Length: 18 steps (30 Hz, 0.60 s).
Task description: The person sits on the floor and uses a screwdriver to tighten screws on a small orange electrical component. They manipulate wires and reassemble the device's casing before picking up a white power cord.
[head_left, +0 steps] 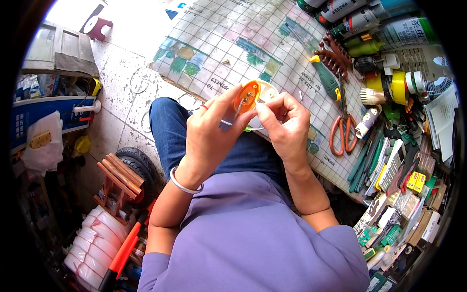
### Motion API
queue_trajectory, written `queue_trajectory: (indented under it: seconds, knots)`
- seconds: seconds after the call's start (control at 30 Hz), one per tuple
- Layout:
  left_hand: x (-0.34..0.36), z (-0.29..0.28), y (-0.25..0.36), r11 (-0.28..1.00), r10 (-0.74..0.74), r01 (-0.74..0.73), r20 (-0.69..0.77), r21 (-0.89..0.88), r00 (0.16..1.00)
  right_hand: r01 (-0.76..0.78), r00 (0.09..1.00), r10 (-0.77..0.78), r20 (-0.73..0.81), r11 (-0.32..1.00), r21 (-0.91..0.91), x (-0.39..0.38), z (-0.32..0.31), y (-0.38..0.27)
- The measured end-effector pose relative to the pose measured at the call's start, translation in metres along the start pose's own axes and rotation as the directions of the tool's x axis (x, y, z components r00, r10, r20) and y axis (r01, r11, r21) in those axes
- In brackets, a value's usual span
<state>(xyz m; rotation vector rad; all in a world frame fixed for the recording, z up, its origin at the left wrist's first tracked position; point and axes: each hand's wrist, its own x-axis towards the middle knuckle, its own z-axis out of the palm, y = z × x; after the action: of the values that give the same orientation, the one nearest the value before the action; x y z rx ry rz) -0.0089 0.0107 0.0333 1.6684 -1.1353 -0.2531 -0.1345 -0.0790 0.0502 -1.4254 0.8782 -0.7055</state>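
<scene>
My left hand (209, 129) grips a small orange oval casing (247, 96), whose open inside shows small metal parts. A thin white cable (256, 128) with a bright green bit on it runs below the casing, between my hands. My right hand (287, 121) is closed in a pinch at the casing's right edge; what its fingertips hold is too small to make out. Just behind the casing is a pale rounded piece (268, 90), partly hidden by it. A small brass-coloured screw (226, 62) lies on the table farther off.
The grid-patterned tabletop (204, 29) carries a green-and-yellow screwdriver (325, 78) and red-handled scissors (343, 135) on the right. Spray cans (357, 22), tape rolls (401, 87) and packed tools crowd the right edge. At lower left stand plastic-wrapped rolls (97, 243) and a black tyre (138, 168).
</scene>
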Motion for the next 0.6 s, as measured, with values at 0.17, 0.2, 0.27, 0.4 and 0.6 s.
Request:
queue_trajectory:
  seconds: [0.17, 0.2, 0.27, 0.4, 0.6]
  knots:
    - [0.0003, -0.0024, 0.0017, 0.999, 0.012, -0.013, 0.020, 0.036, 1.000, -0.078, 0.996, 0.075, 0.038, 0.994, 0.080, 0.0021, -0.0030, 0.0005]
    - [0.0003, -0.0029, 0.0021, 0.999, 0.017, -0.018, 0.023, 0.050, 1.000, -0.086, 0.996, 0.083, 0.041, 0.992, 0.088, 0.0022, -0.0030, 0.0008]
    - [0.0009, -0.0025, 0.0023, 0.998, 0.034, -0.035, 0.016, 0.054, 0.999, -0.093, 0.995, 0.088, 0.049, 0.990, 0.107, 0.0024, -0.0032, 0.0017]
    - [0.0014, -0.0027, 0.0027, 0.998, 0.029, -0.030, 0.022, 0.049, 0.999, -0.083, 0.995, 0.074, 0.065, 0.986, 0.143, 0.0029, -0.0030, 0.0009]
    - [0.0018, -0.0028, 0.0025, 0.998, 0.044, -0.045, 0.022, 0.043, 0.999, -0.076, 0.995, 0.064, 0.073, 0.981, 0.180, 0.0037, -0.0019, 0.0005]
